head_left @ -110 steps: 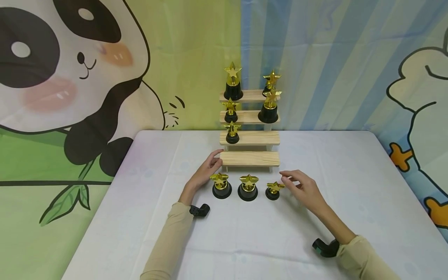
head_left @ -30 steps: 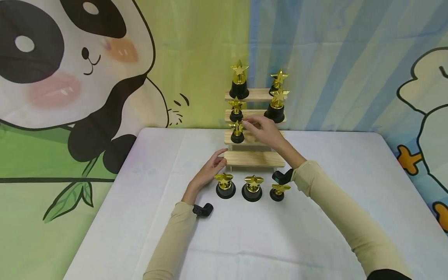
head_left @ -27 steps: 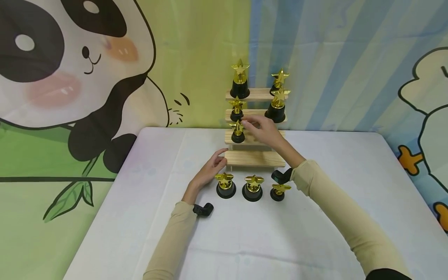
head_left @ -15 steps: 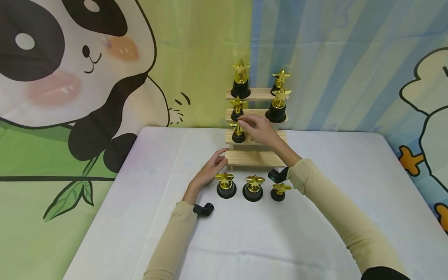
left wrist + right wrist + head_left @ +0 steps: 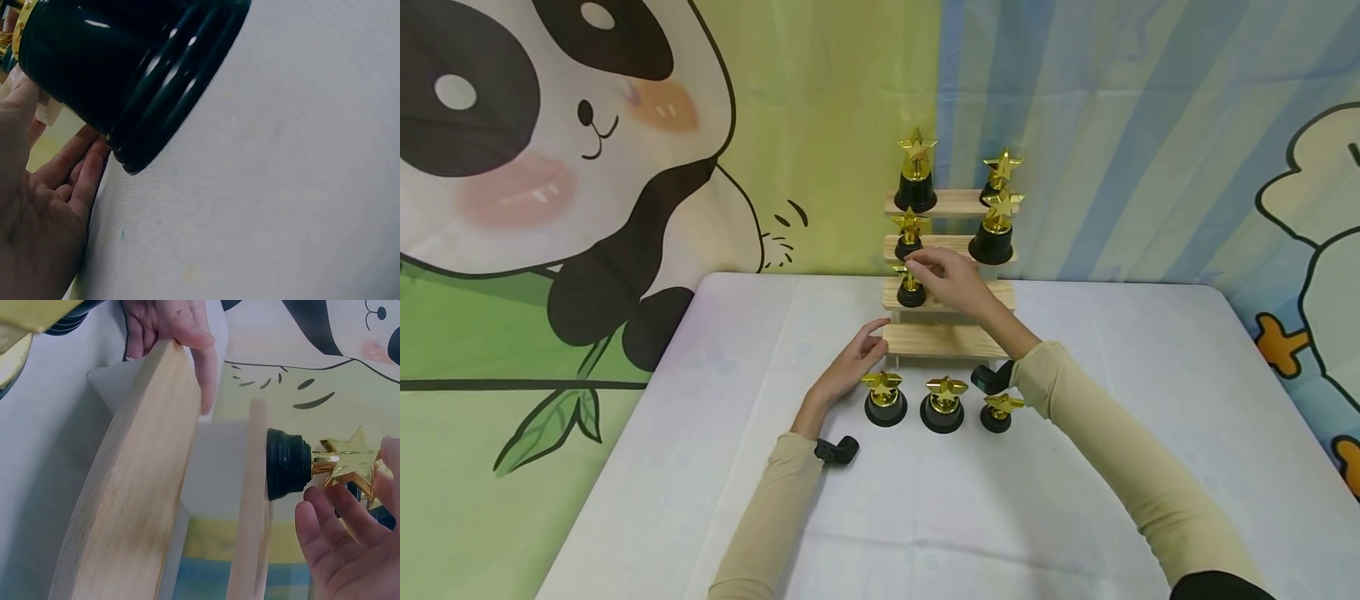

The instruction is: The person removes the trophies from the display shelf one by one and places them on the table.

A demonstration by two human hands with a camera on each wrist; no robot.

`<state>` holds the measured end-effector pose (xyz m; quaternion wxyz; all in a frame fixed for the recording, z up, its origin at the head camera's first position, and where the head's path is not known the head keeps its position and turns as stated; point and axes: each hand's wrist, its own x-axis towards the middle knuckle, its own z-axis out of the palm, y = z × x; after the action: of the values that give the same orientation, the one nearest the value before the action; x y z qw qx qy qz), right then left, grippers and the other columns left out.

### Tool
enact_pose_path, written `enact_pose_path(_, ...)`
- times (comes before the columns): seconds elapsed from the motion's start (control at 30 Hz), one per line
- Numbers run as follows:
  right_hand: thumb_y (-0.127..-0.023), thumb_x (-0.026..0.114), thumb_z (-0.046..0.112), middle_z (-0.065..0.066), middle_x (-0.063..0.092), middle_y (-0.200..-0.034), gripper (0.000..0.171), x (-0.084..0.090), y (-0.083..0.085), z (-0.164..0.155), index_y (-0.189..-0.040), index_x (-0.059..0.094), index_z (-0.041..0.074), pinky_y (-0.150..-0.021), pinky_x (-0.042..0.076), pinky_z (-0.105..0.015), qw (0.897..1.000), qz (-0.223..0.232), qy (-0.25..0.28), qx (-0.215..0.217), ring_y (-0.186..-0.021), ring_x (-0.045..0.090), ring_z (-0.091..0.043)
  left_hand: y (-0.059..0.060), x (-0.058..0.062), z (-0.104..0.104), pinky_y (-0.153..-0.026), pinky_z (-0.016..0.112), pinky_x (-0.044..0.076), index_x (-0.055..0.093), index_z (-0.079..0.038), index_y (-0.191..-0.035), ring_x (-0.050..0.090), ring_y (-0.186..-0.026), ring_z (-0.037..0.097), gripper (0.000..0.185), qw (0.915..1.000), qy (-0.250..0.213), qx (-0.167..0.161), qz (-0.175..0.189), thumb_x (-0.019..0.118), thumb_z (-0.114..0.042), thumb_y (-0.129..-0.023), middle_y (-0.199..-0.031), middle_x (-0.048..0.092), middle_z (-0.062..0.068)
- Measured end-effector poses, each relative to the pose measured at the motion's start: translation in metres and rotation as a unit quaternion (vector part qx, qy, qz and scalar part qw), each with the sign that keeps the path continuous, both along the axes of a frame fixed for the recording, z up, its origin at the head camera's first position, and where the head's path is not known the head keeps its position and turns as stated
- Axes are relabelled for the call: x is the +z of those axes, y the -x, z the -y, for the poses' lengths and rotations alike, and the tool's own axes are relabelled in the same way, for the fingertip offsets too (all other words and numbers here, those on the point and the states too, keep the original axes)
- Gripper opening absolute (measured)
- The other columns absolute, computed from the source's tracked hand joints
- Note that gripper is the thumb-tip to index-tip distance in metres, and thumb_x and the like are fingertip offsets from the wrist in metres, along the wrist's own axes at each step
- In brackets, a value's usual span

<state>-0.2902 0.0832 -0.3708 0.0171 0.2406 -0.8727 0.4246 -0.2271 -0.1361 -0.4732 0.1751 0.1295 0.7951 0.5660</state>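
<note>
My right hand (image 5: 955, 279) is at the left end of the second step up. Its thumb and fingers hold the gold star of a small trophy (image 5: 290, 464), whose black base stands upright on that board. My left hand (image 5: 852, 358) rests against the left end of the lowest step (image 5: 947, 340) of the wooden stand. Its fingers (image 5: 87, 178) are loosely extended near the tablecloth. Close by the left hand stands a star trophy (image 5: 885, 400), its black base (image 5: 131, 69) large in the left wrist view.
Another trophy (image 5: 943, 406) and a smaller one (image 5: 997, 413) stand in front of the stand, the smaller one near the right wrist's camera (image 5: 992, 378). Higher steps carry a tall trophy (image 5: 916, 175), a small one (image 5: 909, 233) and two at the right (image 5: 992, 237). A printed backdrop (image 5: 820, 150) hangs behind.
From the table's right side, my right hand has reached up to the second step, then edged left onto the small trophy's star. The left hand stays at the stand's end.
</note>
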Motion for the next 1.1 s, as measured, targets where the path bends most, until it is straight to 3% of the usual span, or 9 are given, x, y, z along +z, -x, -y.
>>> enact_pose_path(0.73, -0.101, 0.052, 0.029, -0.013, 0.067, -0.119, 0.033, -0.0006, -0.0025, 0.0005, -0.123, 0.067, 0.009, -0.086, 0.052, -0.044, 1.000, -0.021, -0.006, -0.002, -0.099, 0.065, -0.027, 0.0012, -0.0052, 0.0014, -0.111, 0.051, 0.037, 0.026, -0.023, -0.153, 0.049, -0.133, 0.034, 0.057, 1.0000, 0.001, 0.002, 0.001, 0.045, -0.040, -0.103, -0.143, 0.050, 0.021)
enact_pose_path(1.1, -0.101, 0.053, 0.029, -0.013, 0.067, -0.119, 0.032, -0.0011, -0.0031, 0.0004, -0.123, 0.067, 0.009, -0.086, 0.052, -0.044, 1.000, -0.016, 0.004, -0.003, -0.099, 0.065, -0.027, -0.0017, -0.0008, 0.0000, -0.111, 0.052, 0.037, 0.027, -0.022, -0.153, 0.049, -0.133, 0.035, 0.056, 1.0000, -0.001, 0.001, -0.002, 0.045, -0.038, -0.103, -0.142, 0.050, 0.022)
